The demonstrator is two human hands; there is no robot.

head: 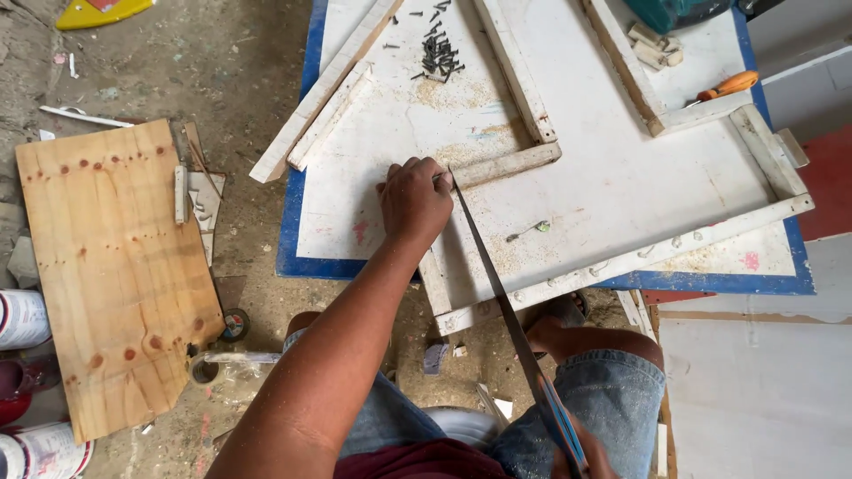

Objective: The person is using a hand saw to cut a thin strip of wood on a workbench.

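Note:
My left hand presses down on the end of a white-painted wooden strip that belongs to a white wooden frame lying on a white board with a blue edge. A hand saw blade runs from beside that hand down toward me. My right hand grips the saw's handle at the bottom edge of the view, mostly cut off. Sawdust lies around the cut spot.
A pile of dark nails lies at the board's top. Loose white strips rest at its left. An orange-handled tool lies at the upper right. A plywood sheet and paint cans sit on the floor at left.

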